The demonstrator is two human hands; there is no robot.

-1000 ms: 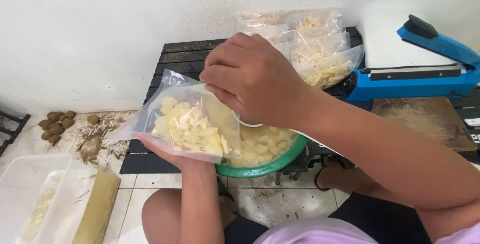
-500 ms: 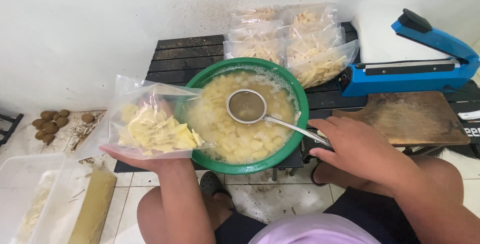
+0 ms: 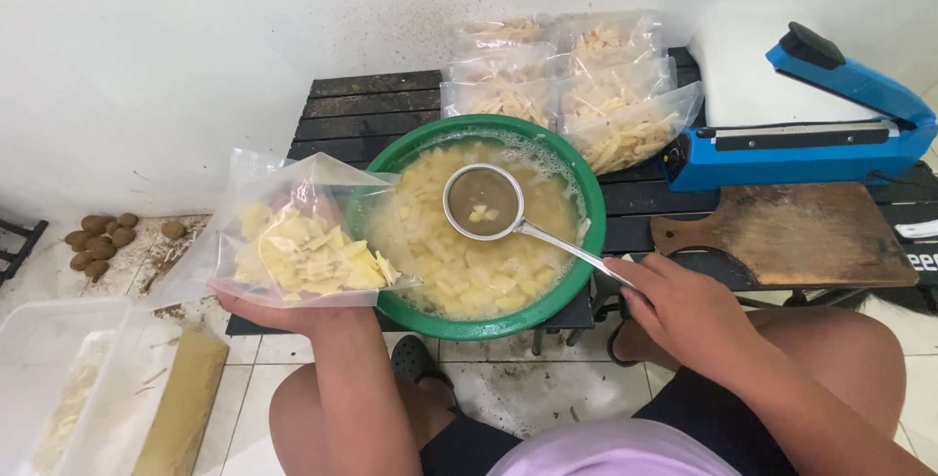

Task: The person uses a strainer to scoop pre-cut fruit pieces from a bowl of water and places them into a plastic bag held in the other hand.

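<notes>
The right hand (image 3: 684, 315) grips the strainer (image 3: 484, 202) handle, closed around it; the left hand (image 3: 293, 315) cradles the open bag (image 3: 293, 241) from beneath. Scooping deep, draining over the green bowl (image 3: 576, 271), then tipping near the bag's mouth should avoid spills.

We count six sealed bags (image 3: 572, 80) beyond our right hand (image 3: 684, 310), one open bag (image 3: 293, 241) on our left hand (image 3: 283, 315), one bowl (image 3: 576, 178).
</notes>
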